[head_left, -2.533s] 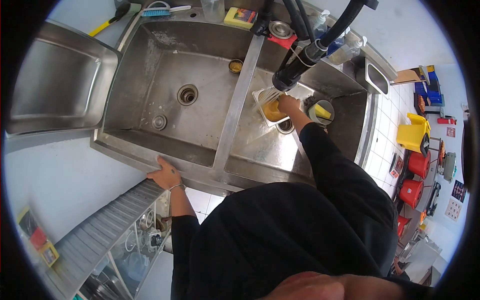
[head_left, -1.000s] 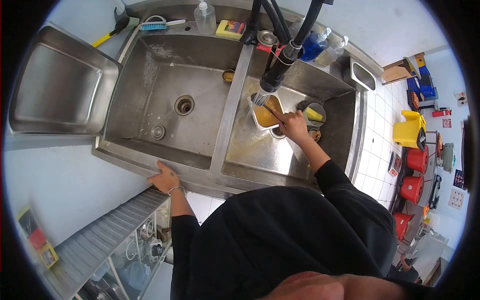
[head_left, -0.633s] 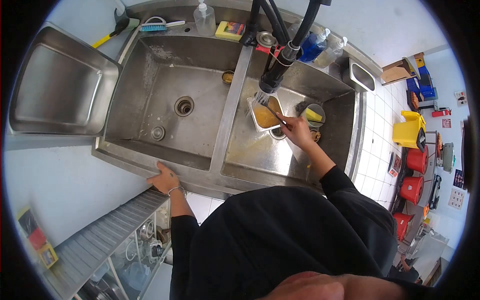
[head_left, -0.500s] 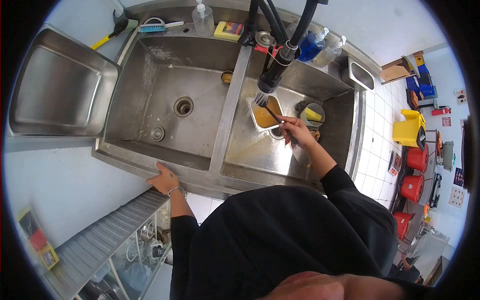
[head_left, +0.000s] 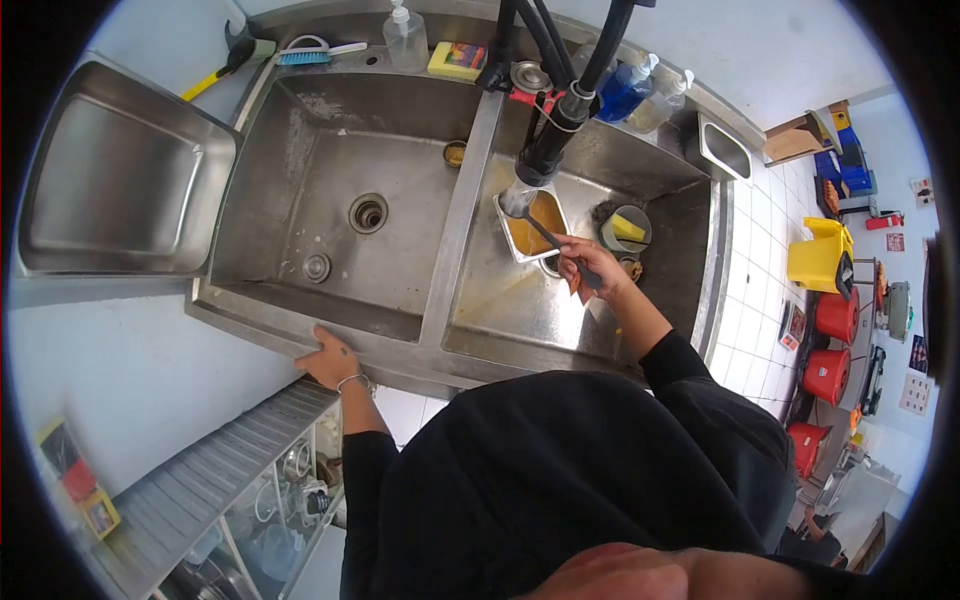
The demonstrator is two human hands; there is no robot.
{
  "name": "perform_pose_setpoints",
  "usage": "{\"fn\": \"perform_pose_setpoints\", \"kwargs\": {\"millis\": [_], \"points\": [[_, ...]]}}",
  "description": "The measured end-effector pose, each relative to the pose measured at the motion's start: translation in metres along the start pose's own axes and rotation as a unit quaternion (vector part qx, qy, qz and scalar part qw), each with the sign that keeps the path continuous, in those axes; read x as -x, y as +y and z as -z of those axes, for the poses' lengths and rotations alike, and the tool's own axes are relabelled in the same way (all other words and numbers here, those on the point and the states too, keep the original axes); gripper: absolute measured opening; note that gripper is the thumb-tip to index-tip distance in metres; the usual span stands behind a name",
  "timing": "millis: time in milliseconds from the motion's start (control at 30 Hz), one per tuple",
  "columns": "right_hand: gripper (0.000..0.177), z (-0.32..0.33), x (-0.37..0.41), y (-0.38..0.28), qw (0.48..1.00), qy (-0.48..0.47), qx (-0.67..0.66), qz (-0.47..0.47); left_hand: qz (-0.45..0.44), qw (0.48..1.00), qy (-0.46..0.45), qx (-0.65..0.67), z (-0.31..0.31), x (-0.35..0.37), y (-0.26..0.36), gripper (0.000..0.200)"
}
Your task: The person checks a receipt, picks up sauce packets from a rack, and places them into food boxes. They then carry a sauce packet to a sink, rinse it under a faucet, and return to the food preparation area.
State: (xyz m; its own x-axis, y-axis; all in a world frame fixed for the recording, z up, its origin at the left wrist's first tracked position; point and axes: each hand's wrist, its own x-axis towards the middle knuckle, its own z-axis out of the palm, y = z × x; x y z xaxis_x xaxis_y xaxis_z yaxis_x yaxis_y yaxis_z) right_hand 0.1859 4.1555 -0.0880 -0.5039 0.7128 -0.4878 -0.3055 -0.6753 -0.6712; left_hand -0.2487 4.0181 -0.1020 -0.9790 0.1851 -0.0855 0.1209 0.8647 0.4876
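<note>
My right hand (head_left: 590, 268) is closed around a long black-handled utensil (head_left: 543, 232). Its far end sits in the water stream below the black spray faucet (head_left: 545, 155), and the shape of that end is blurred by the water. Under it, in the right sink basin (head_left: 490, 320), stands a rectangular metal pan (head_left: 516, 250) with murky orange-brown liquid inside. A grey round container (head_left: 610, 236) with a yellow sponge (head_left: 628, 228) is just right of the pan. My left hand (head_left: 328, 360) rests on the sink's front rim, fingers extended and holding nothing.
The left basin (head_left: 340, 230) has a drain and a small round metal piece in it. A large steel pan (head_left: 120, 180) leans at far left. Soap bottles (head_left: 405, 40), a sponge pack (head_left: 458, 61) and a blue brush (head_left: 304, 57) line the back ledge. A ridged metal shelf (head_left: 220, 470) is at lower left.
The utensil's far end has shifted slightly left and down under the faucet, and its handle has turned a little in my right hand. My left hand stays on the rim.
</note>
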Motion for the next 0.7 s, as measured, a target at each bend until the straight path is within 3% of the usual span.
{"fn": "perform_pose_setpoints", "kwargs": {"millis": [167, 267, 300, 400, 433, 533, 567, 667, 700], "points": [[0.044, 0.001, 0.000, -0.013, 0.999, -0.005, 0.012, 0.041, 0.002, 1.000, 0.000, 0.005, 0.002, 0.003, 0.003, 0.072], [0.042, 0.024, -0.006, -0.009, 0.986, 0.046, 0.162, 0.017, 0.003, 1.000, -0.006, 0.008, 0.003, 0.004, 0.003, 0.073], [0.038, 0.024, -0.005, -0.012, 0.917, 0.085, 0.390, -0.029, -0.002, 1.000, -0.002, 0.007, 0.005, 0.008, 0.007, 0.073], [0.037, 0.016, 0.003, -0.003, 0.882, 0.162, 0.439, -0.044, -0.014, 1.000, 0.010, -0.002, 0.002, 0.005, 0.004, 0.073], [0.034, 0.031, -0.004, 0.011, 0.907, 0.184, 0.376, -0.050, -0.015, 1.000, 0.012, -0.006, 0.001, 0.004, 0.003, 0.073], [0.034, 0.070, -0.031, 0.051, 0.818, 0.269, 0.508, 0.012, -0.011, 1.000, -0.002, -0.003, 0.002, 0.006, 0.003, 0.072], [0.034, 0.073, -0.038, 0.058, 0.815, 0.265, 0.514, -0.023, -0.010, 1.000, -0.007, 0.003, 0.001, 0.005, 0.001, 0.072], [0.033, 0.072, -0.062, 0.076, 0.776, 0.379, 0.504, 0.000, -0.011, 1.000, -0.011, 0.015, -0.002, 0.000, -0.002, 0.073], [0.034, 0.081, -0.077, 0.085, 0.736, 0.460, 0.497, 0.030, -0.014, 1.000, -0.008, 0.017, -0.001, 0.002, -0.001, 0.073]]}}
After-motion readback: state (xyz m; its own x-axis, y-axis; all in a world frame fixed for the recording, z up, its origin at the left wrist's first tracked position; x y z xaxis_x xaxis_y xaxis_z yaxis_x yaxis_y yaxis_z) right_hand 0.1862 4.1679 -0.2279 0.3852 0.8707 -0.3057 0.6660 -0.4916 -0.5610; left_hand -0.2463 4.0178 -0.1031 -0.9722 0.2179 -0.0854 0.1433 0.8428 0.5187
